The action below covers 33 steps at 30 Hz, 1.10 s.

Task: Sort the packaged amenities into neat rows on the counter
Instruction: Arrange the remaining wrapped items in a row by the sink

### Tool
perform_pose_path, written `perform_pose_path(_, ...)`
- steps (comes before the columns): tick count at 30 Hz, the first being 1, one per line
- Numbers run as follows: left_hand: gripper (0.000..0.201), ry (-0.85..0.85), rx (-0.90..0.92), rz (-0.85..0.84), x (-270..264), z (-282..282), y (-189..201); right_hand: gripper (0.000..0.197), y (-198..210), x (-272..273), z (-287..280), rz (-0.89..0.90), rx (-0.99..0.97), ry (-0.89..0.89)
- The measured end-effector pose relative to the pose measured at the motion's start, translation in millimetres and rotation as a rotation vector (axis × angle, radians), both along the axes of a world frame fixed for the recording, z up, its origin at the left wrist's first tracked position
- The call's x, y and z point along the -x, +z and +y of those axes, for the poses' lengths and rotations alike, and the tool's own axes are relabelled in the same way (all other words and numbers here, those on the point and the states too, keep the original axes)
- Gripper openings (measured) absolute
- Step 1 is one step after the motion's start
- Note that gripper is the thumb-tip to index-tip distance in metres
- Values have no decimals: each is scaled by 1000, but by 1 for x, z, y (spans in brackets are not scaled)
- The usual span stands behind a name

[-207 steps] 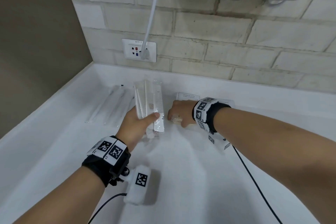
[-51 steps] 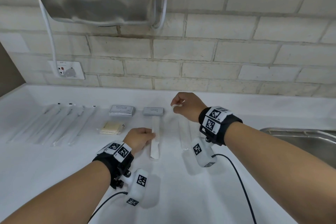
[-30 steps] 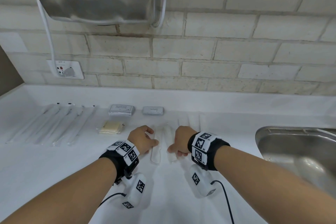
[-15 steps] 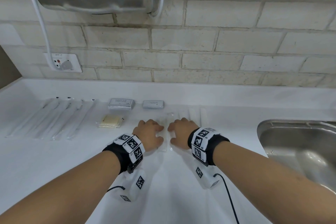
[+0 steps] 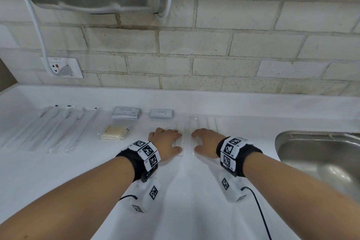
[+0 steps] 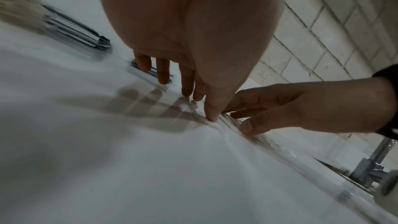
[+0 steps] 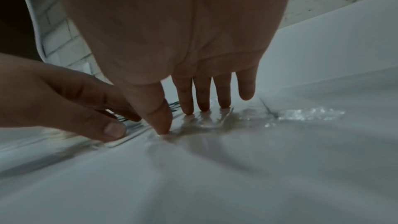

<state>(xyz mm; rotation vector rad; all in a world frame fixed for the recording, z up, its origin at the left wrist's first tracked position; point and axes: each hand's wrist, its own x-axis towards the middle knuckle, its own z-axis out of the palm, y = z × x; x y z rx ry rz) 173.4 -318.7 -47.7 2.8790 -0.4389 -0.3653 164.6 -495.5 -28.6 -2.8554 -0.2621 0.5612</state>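
Note:
Several clear-wrapped white combs (image 5: 202,123) lie side by side on the white counter (image 5: 185,200), just left of the sink. My left hand (image 5: 171,139) lies palm down on the leftmost comb packets, fingers straight, thumb tip on a wrapper edge (image 6: 224,122). My right hand (image 5: 200,139) lies beside it with straight fingers pressing on the crinkled wrap (image 7: 217,120). A narrow strip of packet (image 5: 186,136) shows between the two hands. Neither hand grips anything.
Left of the hands lie a row of wrapped toothbrushes (image 5: 52,128), a stack of shampoo sachets (image 5: 126,112), toothpaste sachets (image 5: 161,113) and a yellowish packet (image 5: 114,132). A steel sink (image 5: 319,160) opens at the right. A brick wall with a socket (image 5: 62,67) backs the counter.
Both hands slid forward from the combs' near ends onto the packets and flattened. In the last half second they drew slightly apart, showing a strip of packet between them.

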Motion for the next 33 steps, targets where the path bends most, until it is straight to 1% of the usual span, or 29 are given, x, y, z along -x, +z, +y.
perform_pose_path(3,59,29,8,49,-9,-8,3,56,2,-6,-5,6,25,-21)
perform_pose_path(6,59,45,-23,82,-19,-12,5,57,4,-11,-2,-11,57,-23)
perform_pose_path(9,56,43,-46,66,-23,-14,6,59,2,-17,5,-10,57,-2)
perform_pose_path(13,58,36,-33,124,-33,-12,-1,62,-1,-25,15,5,39,-20)
perform_pose_path(19,58,30,-31,121,-35,-11,-2,59,-6,-24,15,-25,29,-17)
perform_pose_path(22,61,51,18,121,-33,-9,0,64,-7,-22,14,-39,18,4)
perform_pose_path(25,58,33,69,94,-27,-6,4,67,-8,-21,12,-50,30,19)
perform_pose_path(28,56,13,59,70,-24,-3,7,64,-9,-19,10,-45,80,37)
perform_pose_path(33,55,10,27,81,-23,-2,8,62,-12,-18,10,-43,64,21)
